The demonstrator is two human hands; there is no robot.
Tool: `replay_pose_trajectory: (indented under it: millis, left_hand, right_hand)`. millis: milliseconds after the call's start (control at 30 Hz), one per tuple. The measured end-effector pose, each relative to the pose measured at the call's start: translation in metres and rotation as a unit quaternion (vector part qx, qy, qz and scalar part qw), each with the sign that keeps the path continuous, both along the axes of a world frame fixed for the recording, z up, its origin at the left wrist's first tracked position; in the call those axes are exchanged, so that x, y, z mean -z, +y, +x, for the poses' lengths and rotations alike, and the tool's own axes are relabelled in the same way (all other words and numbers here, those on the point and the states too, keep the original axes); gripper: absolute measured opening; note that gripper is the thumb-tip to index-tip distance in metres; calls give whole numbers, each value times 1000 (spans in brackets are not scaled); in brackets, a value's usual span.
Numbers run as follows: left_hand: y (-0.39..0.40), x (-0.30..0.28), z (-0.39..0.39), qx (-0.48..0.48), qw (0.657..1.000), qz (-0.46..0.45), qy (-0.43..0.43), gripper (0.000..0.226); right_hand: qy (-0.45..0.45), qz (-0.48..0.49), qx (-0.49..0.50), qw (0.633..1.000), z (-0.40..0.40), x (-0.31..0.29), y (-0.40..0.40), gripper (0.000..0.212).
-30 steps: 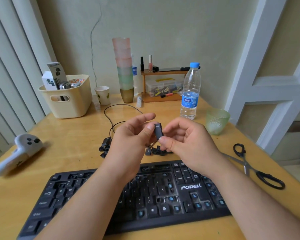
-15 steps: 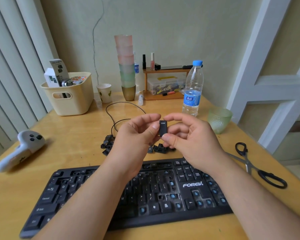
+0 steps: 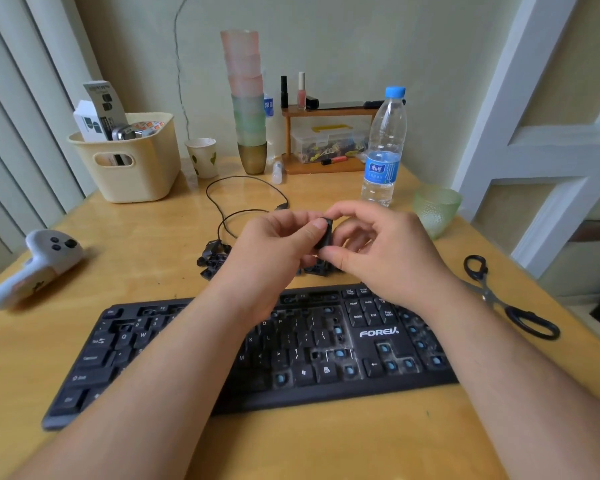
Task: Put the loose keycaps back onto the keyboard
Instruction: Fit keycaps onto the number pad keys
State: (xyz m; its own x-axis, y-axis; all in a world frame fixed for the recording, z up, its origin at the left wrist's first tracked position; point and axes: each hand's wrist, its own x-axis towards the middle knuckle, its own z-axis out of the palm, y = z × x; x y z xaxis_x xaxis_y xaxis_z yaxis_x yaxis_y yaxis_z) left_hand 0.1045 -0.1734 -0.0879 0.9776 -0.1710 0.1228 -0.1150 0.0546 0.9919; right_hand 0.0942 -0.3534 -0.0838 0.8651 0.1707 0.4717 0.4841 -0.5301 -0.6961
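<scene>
A black keyboard (image 3: 378, 332) lies across the near part of the wooden table, with several bare blue switch stems on its right side. Behind it sits a pile of loose black keycaps (image 3: 213, 261), partly hidden by my hands. Above the pile, my left hand (image 3: 274, 247) and my right hand (image 3: 381, 251) meet around one tall black keycap (image 3: 325, 235). My left thumb presses its side, while my right thumb and forefinger pinch its bottom and top ends.
Black scissors (image 3: 506, 303) lie right of the keyboard. A green glass cup (image 3: 435, 209), a water bottle (image 3: 381, 150), a cup stack (image 3: 246, 98), a cream basket (image 3: 132, 161) and a black cable (image 3: 243, 199) stand behind. A white controller (image 3: 35, 268) rests at the left.
The keycap has turned between my fingers, its printed face now edge-on. Both hands stay raised above the keycap pile.
</scene>
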Motion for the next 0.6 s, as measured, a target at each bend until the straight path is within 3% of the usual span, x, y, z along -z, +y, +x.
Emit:
replay_pose_trajectory:
  millis: [167, 300, 433, 600]
  left_hand:
    - [0, 1, -1, 5, 999, 48, -8, 10]
    - [1, 3, -1, 10, 994, 109, 6, 12]
    - [2, -2, -6, 64, 992, 107, 13, 20]
    - [-12, -2, -23, 198, 973, 114, 2, 31]
  right_hand:
    - [-79, -157, 48, 983, -1, -3, -1, 33]
    - [-60, -285, 72, 954, -2, -15, 1, 31]
    - [-16, -312, 48, 949, -12, -28, -5, 28]
    - [53, -310, 46, 948, -36, -43, -55, 27]
